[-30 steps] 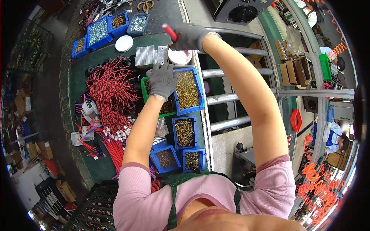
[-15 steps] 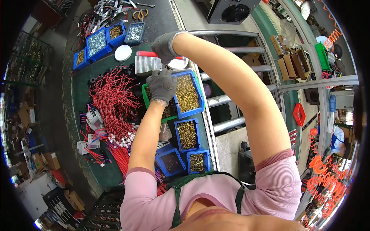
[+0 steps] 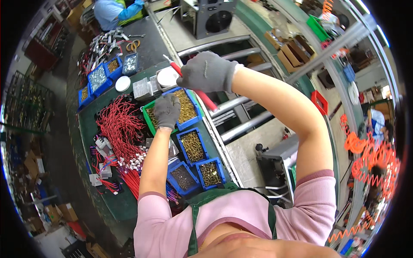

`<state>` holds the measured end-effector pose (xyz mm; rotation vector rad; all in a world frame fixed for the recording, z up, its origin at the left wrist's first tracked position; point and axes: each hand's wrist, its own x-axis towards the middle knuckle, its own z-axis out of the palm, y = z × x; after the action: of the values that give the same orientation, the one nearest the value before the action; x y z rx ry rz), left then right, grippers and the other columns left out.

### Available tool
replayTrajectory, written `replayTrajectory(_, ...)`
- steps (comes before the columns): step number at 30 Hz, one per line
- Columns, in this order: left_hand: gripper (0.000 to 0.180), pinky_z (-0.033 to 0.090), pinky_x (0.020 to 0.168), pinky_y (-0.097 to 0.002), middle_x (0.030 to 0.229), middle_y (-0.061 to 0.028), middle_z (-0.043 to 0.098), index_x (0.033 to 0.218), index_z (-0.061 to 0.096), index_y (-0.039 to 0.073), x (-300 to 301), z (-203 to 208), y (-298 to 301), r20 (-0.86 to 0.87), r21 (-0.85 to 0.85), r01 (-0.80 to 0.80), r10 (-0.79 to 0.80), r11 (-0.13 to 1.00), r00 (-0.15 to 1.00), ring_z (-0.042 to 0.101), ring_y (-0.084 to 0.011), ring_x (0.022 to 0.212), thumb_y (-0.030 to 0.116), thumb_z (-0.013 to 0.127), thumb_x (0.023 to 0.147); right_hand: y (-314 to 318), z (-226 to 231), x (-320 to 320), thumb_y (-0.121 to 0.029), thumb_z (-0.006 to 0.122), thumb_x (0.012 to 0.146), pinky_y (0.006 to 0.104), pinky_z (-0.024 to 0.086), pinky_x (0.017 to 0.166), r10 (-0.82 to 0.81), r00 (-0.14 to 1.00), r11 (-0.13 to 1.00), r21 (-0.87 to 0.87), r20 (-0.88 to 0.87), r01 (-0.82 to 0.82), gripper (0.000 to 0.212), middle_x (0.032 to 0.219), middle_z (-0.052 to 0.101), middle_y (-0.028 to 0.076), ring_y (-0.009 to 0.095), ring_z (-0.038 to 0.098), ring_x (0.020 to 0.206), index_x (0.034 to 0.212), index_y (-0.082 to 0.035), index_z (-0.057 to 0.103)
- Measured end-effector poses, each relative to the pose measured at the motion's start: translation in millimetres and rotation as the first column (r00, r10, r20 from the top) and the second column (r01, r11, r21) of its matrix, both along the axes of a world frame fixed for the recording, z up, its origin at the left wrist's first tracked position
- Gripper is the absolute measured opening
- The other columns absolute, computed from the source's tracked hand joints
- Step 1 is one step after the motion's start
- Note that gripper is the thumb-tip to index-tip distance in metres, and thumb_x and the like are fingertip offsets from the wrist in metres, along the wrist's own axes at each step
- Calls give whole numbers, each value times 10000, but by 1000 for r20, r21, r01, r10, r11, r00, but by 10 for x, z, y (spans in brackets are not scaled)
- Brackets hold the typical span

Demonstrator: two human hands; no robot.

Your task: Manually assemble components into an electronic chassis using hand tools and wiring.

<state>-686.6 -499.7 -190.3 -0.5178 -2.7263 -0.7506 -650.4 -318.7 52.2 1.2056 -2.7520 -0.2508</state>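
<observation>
My right hand [image 3: 207, 72], in a grey glove, is closed around a long red tool [image 3: 206, 99] like a screwdriver. Its thin metal tip points up and left, and its red end sticks out below the hand over the table's right edge. My left hand [image 3: 167, 111], also gloved in grey, is over the green bin [image 3: 148, 119] and the edge of the blue bin of brass screws [image 3: 186, 107]. Its fingers are curled together; anything in them is hidden. Beyond it are a stack of grey metal pieces [image 3: 143, 88] and a round white container [image 3: 167, 77].
Blue bins of brass parts [image 3: 192, 146] stand nearer me. Red twisted wires [image 3: 118, 124] with white connectors lie at left. Farther off are a white lid [image 3: 122, 84], more blue bins [image 3: 100, 80] and scissors [image 3: 133, 45]. A roller conveyor [image 3: 245, 124] runs at right. A person [image 3: 111, 15] works beyond the table.
My right hand has lifted away from the grey metal pieces to the right, tilting the red tool. My left hand has drawn back from those pieces to the bins. The view has shifted.
</observation>
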Motion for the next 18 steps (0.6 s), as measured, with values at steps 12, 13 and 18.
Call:
replayTrajectory(12,271,462,596,-354,711,-121,636,793,670,41,1624,826,1748,191,452,540,-668,710,719,559,-205,628,290,591,864,1556,1186,3954,-280,576,919,295,503,637,-455,878,678,-697,-150,232,266,834,671,97,170,641,712,1108,-110,654)
replayTrajectory(13,265,484,664,-345,826,-121,655,897,671,39,1949,1013,1816,258,580,410,-636,704,727,585,-207,721,287,577,893,1546,1286,4284,-153,620,857,294,506,581,-536,818,703,-647,-208,296,340,827,668,125,163,611,643,1181,-77,553)
replayTrajectory(18,348,428,980,-335,1219,-149,590,1232,578,-15,3042,1116,2565,-27,646,579,-744,497,668,547,-234,1151,203,526,966,1339,1374,6472,-173,567,904,313,449,570,-946,316,127,-821,68,557,252,842,642,60,157,586,650,1103,-37,640)
